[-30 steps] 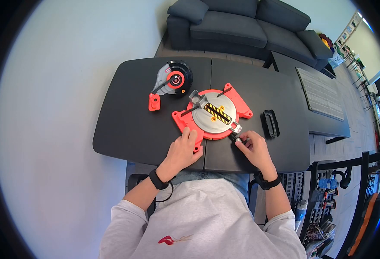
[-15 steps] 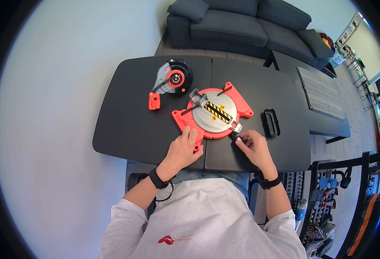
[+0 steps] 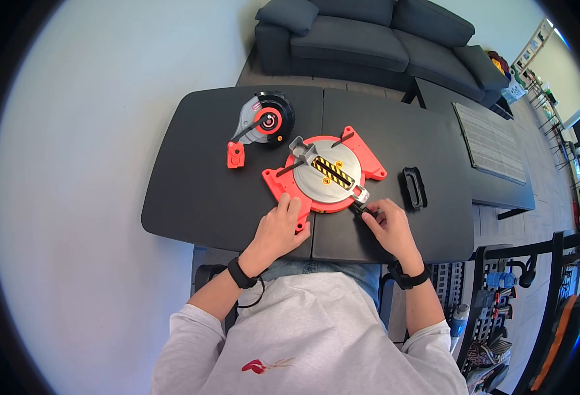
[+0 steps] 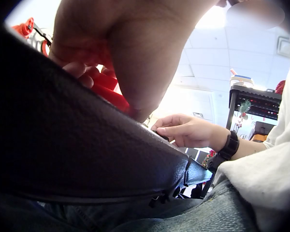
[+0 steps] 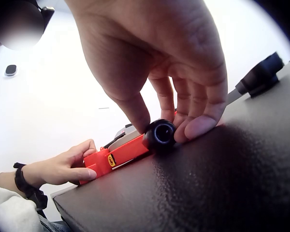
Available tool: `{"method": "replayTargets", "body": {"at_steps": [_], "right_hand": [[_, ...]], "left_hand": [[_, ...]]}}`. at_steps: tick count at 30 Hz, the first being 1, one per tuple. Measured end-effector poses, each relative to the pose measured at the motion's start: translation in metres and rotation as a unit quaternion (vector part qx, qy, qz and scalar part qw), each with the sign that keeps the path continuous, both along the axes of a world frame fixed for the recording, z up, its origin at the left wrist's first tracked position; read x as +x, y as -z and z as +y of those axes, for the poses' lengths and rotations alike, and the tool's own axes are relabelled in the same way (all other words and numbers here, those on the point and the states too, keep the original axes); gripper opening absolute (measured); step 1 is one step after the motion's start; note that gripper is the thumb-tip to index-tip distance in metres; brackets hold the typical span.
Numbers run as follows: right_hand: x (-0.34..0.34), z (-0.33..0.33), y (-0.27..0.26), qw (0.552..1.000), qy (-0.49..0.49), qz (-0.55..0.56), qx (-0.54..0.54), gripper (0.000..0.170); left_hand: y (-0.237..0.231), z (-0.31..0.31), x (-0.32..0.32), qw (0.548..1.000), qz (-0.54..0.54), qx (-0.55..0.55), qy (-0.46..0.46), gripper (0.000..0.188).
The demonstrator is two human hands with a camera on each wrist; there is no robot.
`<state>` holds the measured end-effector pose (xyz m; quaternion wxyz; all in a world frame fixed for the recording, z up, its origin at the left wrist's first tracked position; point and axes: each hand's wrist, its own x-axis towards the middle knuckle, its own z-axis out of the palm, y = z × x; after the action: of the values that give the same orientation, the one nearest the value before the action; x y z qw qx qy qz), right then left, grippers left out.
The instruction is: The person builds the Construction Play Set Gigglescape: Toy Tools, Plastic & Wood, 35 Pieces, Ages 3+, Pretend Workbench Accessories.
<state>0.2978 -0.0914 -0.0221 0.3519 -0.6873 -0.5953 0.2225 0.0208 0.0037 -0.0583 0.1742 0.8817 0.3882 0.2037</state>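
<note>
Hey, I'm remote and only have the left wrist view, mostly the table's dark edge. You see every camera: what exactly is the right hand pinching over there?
Observer: The right hand pinches a black knob with a round, hollow end; the right wrist view shows that end facing the camera.
Operator: Anything else lying farther out on the person's right?
Observer: Yes, the head view shows a black frame on the table, apart from the red base.
Operator: And what's on top of that base?
Observer: A silver disc, with a yellow-and-black striped strip running across it.
</note>
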Motion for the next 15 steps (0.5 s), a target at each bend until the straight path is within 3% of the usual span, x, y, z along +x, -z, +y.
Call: {"method": "replayTargets", "body": {"at_steps": [10, 15], "right_hand": [[0.002, 0.001, 0.01, 0.999, 0.0, -0.008, 0.035, 0.018], [-0.001, 0.0, -0.002, 1.0, -0.001, 0.011, -0.009, 0.025]], "left_hand": [[0.001, 0.0, 0.0, 1.0, -0.003, 0.0, 0.001, 0.047], [0.0, 0.0, 0.0, 1.0, -0.002, -0.001, 0.002, 0.047]]}}
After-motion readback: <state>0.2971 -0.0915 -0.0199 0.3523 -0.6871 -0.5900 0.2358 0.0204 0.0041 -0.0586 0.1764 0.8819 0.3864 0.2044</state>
